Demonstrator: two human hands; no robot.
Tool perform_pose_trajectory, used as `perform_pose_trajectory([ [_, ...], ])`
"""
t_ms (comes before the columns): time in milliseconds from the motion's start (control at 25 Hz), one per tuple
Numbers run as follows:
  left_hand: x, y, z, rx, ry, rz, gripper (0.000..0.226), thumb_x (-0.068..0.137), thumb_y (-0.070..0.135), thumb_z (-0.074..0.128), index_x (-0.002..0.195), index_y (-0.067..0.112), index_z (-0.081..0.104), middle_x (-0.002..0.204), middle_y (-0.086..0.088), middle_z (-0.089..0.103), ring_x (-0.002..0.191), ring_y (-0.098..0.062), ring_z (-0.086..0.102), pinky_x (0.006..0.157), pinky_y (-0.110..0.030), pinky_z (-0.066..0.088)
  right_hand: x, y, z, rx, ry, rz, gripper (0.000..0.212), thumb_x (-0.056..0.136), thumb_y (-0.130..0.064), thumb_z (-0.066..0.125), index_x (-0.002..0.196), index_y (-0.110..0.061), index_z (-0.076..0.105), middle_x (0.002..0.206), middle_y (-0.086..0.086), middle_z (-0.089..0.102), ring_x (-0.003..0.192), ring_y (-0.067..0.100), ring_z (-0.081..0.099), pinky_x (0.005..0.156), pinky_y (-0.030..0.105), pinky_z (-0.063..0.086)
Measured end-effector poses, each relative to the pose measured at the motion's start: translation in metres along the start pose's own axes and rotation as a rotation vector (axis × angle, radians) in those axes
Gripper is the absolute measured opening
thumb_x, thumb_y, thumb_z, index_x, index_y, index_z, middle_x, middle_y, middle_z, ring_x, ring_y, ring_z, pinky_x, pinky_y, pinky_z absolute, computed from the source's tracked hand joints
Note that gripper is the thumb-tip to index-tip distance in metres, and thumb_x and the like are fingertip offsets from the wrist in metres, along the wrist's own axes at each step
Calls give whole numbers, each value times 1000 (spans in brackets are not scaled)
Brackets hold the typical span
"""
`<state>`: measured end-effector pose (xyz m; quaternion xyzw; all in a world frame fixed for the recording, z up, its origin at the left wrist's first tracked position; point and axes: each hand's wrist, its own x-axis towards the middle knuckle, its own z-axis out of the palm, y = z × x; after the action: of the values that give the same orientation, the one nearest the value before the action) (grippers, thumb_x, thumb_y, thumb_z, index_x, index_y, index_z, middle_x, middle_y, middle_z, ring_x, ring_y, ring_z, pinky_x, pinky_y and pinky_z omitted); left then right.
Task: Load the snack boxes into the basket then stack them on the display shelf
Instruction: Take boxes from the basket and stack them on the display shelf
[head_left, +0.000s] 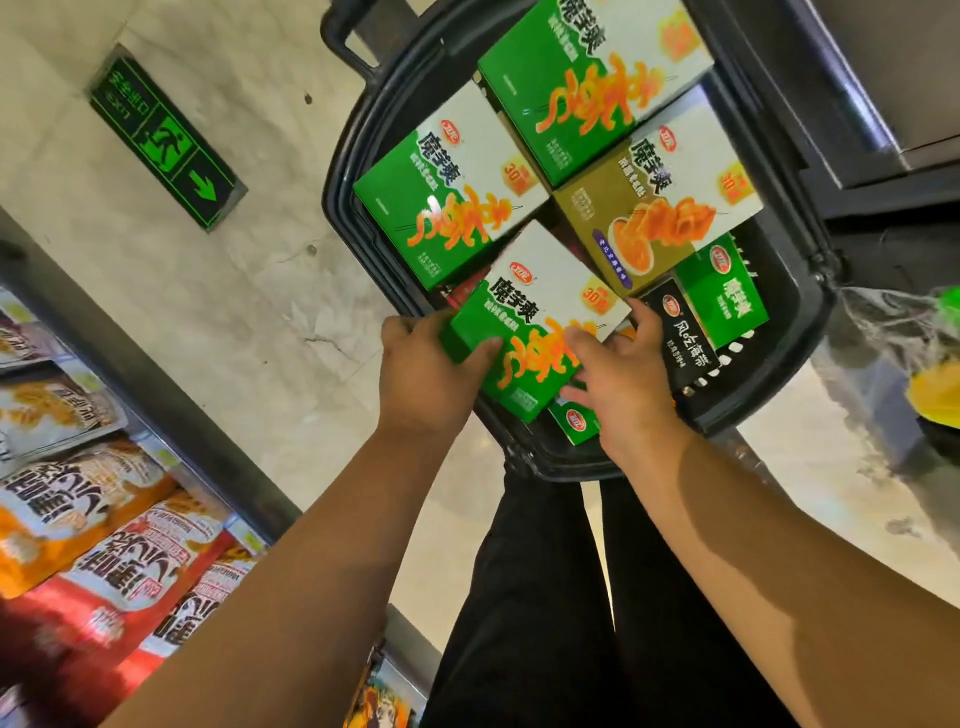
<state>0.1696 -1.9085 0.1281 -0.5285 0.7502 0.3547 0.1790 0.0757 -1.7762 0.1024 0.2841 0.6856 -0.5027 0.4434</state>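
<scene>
Left hand (427, 366) and right hand (621, 387) gripped green snack box (537, 317) mid-frame, fingers (484, 349) curled round its edges, above black basket (789, 332).

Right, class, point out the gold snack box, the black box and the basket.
gold snack box (602, 218), head view, gold front face.
black box (688, 345), head view, lettered top face.
basket (337, 197), head view, left rim.

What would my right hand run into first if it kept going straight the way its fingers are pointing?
Most likely the olive-gold box in the basket: it lies just beyond your right hand, which holds the green box. Depth is unclear, so it might pass above.
</scene>
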Motion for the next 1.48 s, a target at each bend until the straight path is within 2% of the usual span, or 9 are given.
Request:
perform_pose_trajectory([
  [120, -11, -5, -5, -78, 14, -26, 40, 80, 45, 76, 103, 16, 58, 106, -1, 45, 106, -23, 54, 83, -25, 39, -14, 10, -6, -29, -36, -23, 51, 93, -11, 64, 133, -31, 38, 114, -5, 66, 96, 13, 68, 51, 24, 52],
  [200, -17, -9, -7, -154, -73, -81, 44, 81, 46, 74, 96, 15, 47, 96, 2, 53, 93, -18, 57, 69, -25, 43, -20, 21, -7, -52, -46, -37, 57, 92, -12, 66, 137, -33, 38, 120, -2, 65, 100, 14, 68, 56, 26, 56],
  [360, -25, -27, -15, -386, -256, -207, 49, 83, 40, 75, 113, 20, 41, 98, 8, 58, 82, -5, 59, 63, -19, 45, -25, 29, -7, -183, -139, -95, 57, 93, -13, 65, 136, -40, 40, 120, -3, 66, 109, 17, 65, 78, 38, 59],
  [480, -24, -50, -22, -558, -323, -268, 56, 76, 41, 81, 119, 16, 55, 104, -1, 70, 88, -16, 70, 66, -18, 52, -27, 33, -2, -202, -231, -13, 54, 98, -22, 56, 147, -32, 35, 121, -1, 64, 104, 20, 66, 80, 45, 59],
  [560, -26, -61, -23, -580, -269, -252, 70, 66, 48, 84, 122, 13, 61, 104, -4, 72, 92, -17, 72, 68, -20, 54, -20, 44, -3, -288, -129, -28, 44, 101, -31, 50, 143, -27, 39, 124, 1, 59, 103, 24, 64, 83, 46, 58],
  [760, -44, -61, -16, -607, -74, -222, 47, 80, 25, 79, 116, 23, 49, 95, 14, 59, 74, 11, 63, 59, -6, 48, 5, 71, -12, -1103, 101, -344, 66, 87, -31, 69, 144, -12, 38, 135, 14, 45, 128, 32, 42, 106, 40, 36],
  [880, -46, -66, -15, -629, -58, -201, 48, 81, 21, 77, 117, 24, 45, 98, 16, 59, 72, 20, 60, 61, -6, 49, 5, 81, -3, -1321, 148, -385, 86, 81, -36, 74, 147, -9, 27, 139, 14, 37, 131, 32, 34, 108, 39, 32],
  [1160, -44, -75, -16, -620, -44, -185, 57, 76, 31, 79, 122, 27, 46, 122, 2, 58, 93, 6, 61, 70, -8, 52, 17, 80, 12, -1425, 278, -360, 83, 73, -43, 80, 135, -10, 34, 131, 15, 40, 124, 33, 39, 95, 45, 37],
  [1480, -42, -76, -16, -597, -33, -188, 58, 78, 29, 79, 125, 26, 45, 125, 1, 56, 92, 9, 60, 71, -7, 51, 29, 79, 19, -1355, 311, -303, 78, 74, -37, 80, 132, -11, 34, 134, 15, 35, 124, 35, 34, 93, 48, 35],
])
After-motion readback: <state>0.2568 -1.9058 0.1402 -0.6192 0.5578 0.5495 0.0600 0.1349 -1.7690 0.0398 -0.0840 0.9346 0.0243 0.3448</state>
